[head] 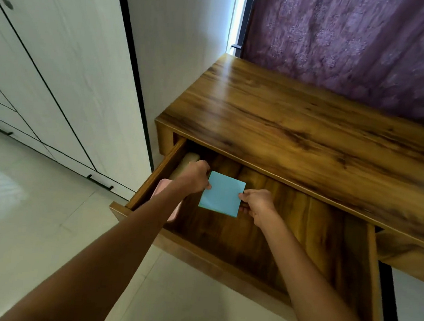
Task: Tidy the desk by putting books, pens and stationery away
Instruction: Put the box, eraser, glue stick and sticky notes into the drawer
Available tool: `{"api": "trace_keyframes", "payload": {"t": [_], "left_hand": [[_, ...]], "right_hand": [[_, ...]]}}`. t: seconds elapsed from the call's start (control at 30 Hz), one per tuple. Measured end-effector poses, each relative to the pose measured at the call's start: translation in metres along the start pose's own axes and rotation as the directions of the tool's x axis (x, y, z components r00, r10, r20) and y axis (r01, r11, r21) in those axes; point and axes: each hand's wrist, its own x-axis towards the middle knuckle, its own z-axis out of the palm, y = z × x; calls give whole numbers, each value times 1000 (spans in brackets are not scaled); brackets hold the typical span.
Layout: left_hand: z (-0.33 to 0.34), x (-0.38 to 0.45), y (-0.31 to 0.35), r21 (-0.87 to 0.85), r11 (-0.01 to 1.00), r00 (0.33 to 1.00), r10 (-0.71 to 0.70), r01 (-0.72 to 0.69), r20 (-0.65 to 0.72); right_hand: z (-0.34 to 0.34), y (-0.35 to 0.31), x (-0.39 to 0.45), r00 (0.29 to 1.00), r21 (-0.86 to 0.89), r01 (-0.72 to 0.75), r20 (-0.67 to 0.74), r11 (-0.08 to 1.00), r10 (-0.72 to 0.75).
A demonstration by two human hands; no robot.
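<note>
A light blue square pad of sticky notes (222,194) hangs over the left part of the open wooden drawer (262,245). My left hand (194,176) pinches its left edge and my right hand (257,205) pinches its right edge. A pink flat object (160,193) lies in the drawer's left end, partly hidden under my left forearm. Behind it lies a beige roll-shaped thing (185,164), mostly in shadow.
The wooden desk top (313,123) stretches right above the drawer. A purple curtain (359,45) hangs behind it. White wardrobe doors (59,68) with black handles stand at the left. Pale floor tiles (33,207) lie below.
</note>
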Motion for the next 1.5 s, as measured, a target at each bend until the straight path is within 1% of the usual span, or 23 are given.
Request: {"api": "trace_keyframes", "payload": {"t": [0.07,0.17,0.3,0.47,0.53,0.63,0.77,0.83,0.93,1.03,1.17,1.33,1.43,1.5], "left_hand": [[2,5,-10,54,997,999,54,-54,-2],[7,12,-21,136,983,991,110,-119,79],[21,12,-29,128,977,974,149,-172,169],[38,12,-39,183,961,956,160,-207,246],[40,13,-41,217,949,952,171,-228,254],[43,14,-46,260,932,946,184,-254,266],[45,13,-47,338,890,930,205,-307,306],[45,13,-45,388,861,920,199,-329,338],[46,12,-43,428,838,909,176,-340,377],[48,9,-43,443,832,910,162,-335,383],[51,5,-43,483,804,908,158,-346,388],[53,-1,-42,515,783,911,158,-350,380],[50,-6,-39,536,763,916,182,-361,358],[46,-10,-34,500,783,914,206,-369,351]], "right_hand": [[7,10,-2,1000,-5,-20,-20,1000,20],[11,26,-4,997,-17,-68,-44,998,67],[17,44,-11,991,-27,-133,-38,991,132],[29,57,-11,983,-31,-182,21,983,183],[34,60,-10,980,-46,-192,42,980,194],[42,63,-8,974,-36,-222,46,974,223],[47,66,-6,963,20,-267,42,963,266],[49,69,-2,965,35,-262,32,965,261],[49,71,-2,963,-22,-267,33,964,267],[49,76,2,961,-55,-274,26,960,275],[51,86,12,964,-68,-267,-31,961,266],[50,89,16,963,-177,-271,-55,946,265],[44,80,10,979,-286,-201,-64,937,191],[32,71,3,992,-401,-117,-82,909,91]]}}
